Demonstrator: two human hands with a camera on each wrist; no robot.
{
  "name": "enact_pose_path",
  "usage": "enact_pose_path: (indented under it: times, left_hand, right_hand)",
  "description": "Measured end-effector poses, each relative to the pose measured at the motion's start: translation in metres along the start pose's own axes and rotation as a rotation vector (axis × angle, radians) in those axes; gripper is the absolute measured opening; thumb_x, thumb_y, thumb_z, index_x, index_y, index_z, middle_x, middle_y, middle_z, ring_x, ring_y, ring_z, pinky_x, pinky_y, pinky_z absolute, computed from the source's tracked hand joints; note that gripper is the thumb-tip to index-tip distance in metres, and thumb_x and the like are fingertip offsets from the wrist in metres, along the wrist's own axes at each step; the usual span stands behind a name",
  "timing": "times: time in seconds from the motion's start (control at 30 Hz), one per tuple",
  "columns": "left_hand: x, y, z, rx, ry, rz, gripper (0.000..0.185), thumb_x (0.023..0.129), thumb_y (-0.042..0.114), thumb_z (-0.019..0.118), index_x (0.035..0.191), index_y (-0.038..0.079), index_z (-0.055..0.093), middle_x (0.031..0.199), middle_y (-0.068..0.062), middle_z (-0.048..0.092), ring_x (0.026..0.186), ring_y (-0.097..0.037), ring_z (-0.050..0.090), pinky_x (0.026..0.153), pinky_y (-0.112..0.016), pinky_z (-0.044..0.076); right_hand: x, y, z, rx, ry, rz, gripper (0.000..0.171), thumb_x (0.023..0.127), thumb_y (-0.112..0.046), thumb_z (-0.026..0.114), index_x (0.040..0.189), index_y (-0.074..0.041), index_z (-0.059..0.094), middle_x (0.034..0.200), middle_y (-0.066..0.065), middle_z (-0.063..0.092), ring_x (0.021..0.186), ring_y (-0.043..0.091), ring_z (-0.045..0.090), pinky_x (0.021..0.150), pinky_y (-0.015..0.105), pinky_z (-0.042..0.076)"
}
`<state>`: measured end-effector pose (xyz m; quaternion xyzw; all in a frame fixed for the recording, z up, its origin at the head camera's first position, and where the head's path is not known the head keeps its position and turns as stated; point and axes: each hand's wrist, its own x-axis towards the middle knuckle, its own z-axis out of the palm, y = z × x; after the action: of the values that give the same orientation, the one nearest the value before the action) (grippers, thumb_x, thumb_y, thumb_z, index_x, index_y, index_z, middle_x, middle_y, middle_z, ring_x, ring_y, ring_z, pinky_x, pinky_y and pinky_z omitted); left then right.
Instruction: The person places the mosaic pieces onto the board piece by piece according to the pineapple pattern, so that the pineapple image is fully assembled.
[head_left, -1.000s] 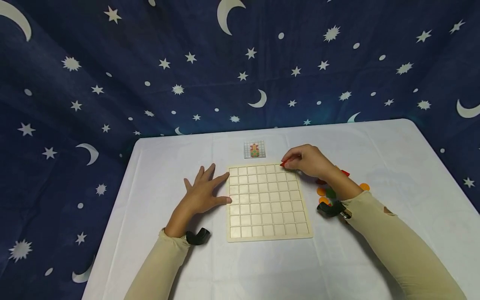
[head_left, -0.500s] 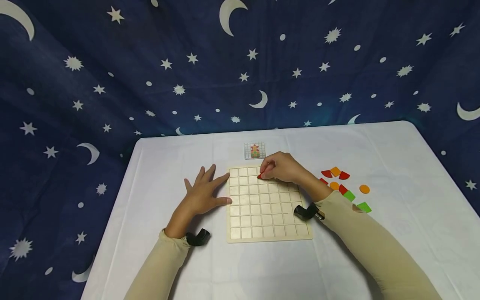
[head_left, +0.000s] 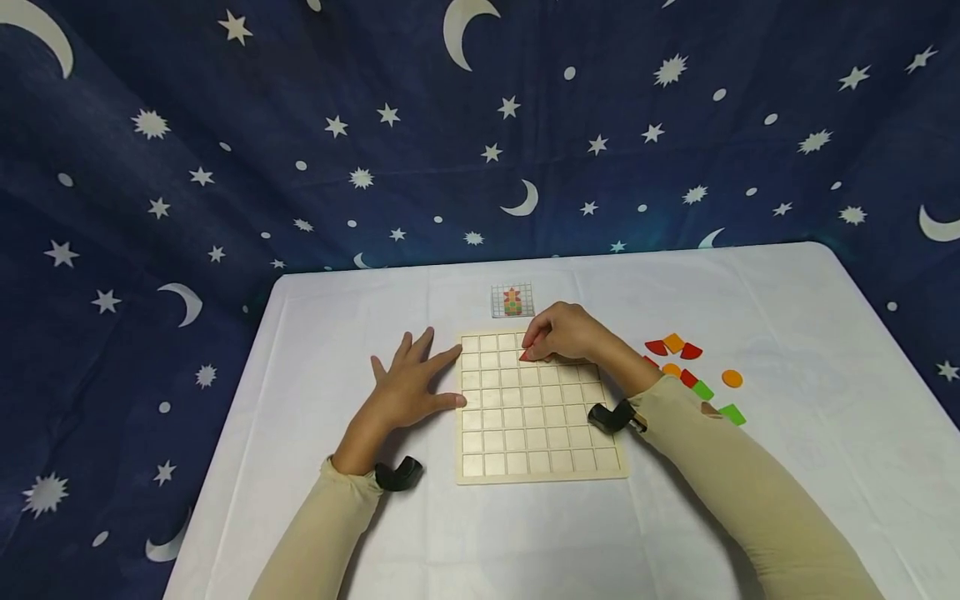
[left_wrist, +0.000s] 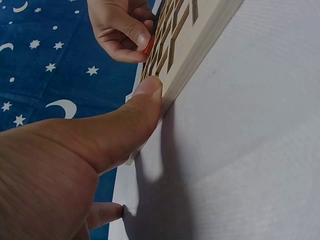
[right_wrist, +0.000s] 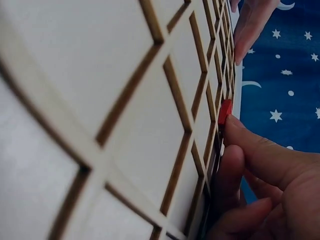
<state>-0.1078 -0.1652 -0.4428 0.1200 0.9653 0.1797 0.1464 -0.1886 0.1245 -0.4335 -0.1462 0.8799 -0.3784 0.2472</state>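
Note:
My right hand [head_left: 567,335] pinches a small red flat piece [head_left: 525,356] between thumb and fingers, low over the upper middle squares of the wooden grid board [head_left: 517,417]. In the right wrist view the red piece [right_wrist: 226,111] sits at the thumb tip, close to the grid; its full shape is hidden. With fingers spread, my left hand [head_left: 405,387] lies at the board's left side. Its thumb [left_wrist: 147,90] touches the board's edge in the left wrist view. Just beyond the board lies a small card [head_left: 513,300] with a gridded coloured picture.
Right of the board lie loose flat pieces: red quarter-round ones [head_left: 691,352], an orange square [head_left: 673,342], an orange disc [head_left: 732,379] and green pieces [head_left: 732,414]. My right forearm partly covers this group. A dark star-patterned cloth [head_left: 480,125] hangs behind the white table [head_left: 375,292].
The right hand has carried the red piece left from the board's upper right corner to its upper middle, uncovering the loose pieces. The left hand has stayed in place.

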Motion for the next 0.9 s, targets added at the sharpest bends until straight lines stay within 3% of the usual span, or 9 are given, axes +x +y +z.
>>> enact_pose_path:
  times: [0.3, 0.9]
  left_hand:
    - [0.0004, 0.0007, -0.0005, 0.004, 0.005, -0.003, 0.085, 0.081, 0.064, 0.076, 0.155, 0.036, 0.045, 0.172, -0.012, 0.015, 0.158, -0.045, 0.004, 0.106, -0.087, -0.001]
    - [-0.0027, -0.0024, 0.0015, 0.049, -0.006, 0.036, 0.084, 0.086, 0.065, 0.070, 0.158, 0.036, 0.038, 0.172, -0.013, 0.011, 0.157, -0.046, 0.003, 0.105, -0.088, 0.002]
  right_hand:
    - [-0.0016, -0.0003, 0.0007, -0.061, 0.020, -0.042, 0.009, 0.078, -0.019, 0.088, 0.076, -0.019, 0.079, 0.068, -0.004, 0.069, 0.076, 0.017, 0.059, 0.073, 0.032, 0.044]
    - [0.0005, 0.0065, -0.0010, -0.056, -0.039, -0.089, 0.008, 0.082, -0.012, 0.082, 0.086, -0.019, 0.081, 0.075, -0.005, 0.072, 0.078, 0.015, 0.063, 0.077, 0.033, 0.048]
